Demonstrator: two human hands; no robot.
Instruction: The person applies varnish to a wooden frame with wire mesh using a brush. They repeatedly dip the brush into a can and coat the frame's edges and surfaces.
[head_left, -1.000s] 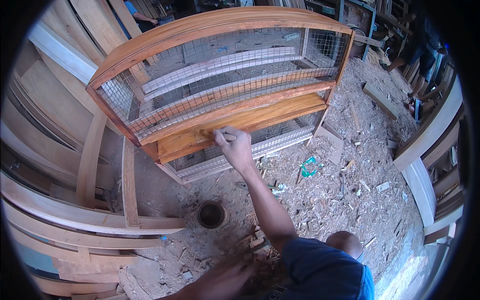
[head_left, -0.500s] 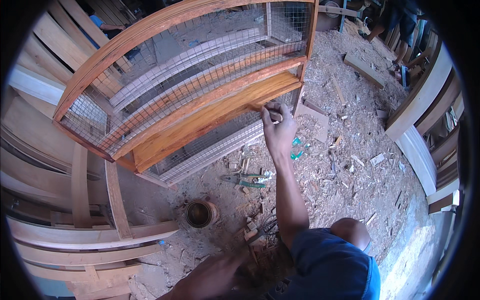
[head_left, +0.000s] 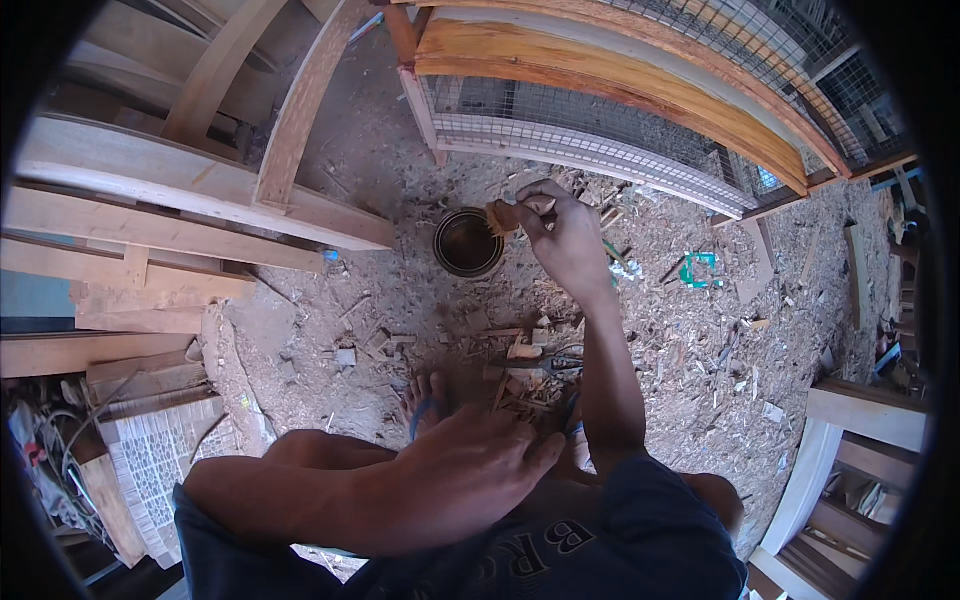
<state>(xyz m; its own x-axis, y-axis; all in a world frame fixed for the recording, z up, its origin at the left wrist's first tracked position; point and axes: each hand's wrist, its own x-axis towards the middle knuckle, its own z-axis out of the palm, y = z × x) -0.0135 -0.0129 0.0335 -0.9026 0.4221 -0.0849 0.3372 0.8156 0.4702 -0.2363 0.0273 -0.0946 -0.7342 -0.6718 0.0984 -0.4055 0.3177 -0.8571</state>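
Observation:
My right hand (head_left: 572, 240) is closed on a paintbrush (head_left: 504, 217), its thumb and fingers pinching the handle. The tan bristles hang at the right rim of an open round can (head_left: 440, 257) that stands on the ground and holds dark liquid. My left hand (head_left: 485, 455) rests low near my knees, fingers stretched out and holding nothing. Beyond the can stands a curved wooden frame with wire mesh (head_left: 600, 160). Its orange-brown board (head_left: 610, 85) has a glossy look, while the lower rail (head_left: 590, 172) is pale.
Pale wooden beams (head_left: 200, 185) are stacked at the left. Pliers (head_left: 545, 363) and wood scraps lie between my feet and the can. A green plastic piece (head_left: 700, 270) sits on the shaving-strewn ground at right. Another wooden frame (head_left: 810, 480) stands at the lower right.
My right hand has drawn the brush back from the frame's board to the can's rim. My view has tipped down and turned left. My left hand, blurred before, shows clearly.

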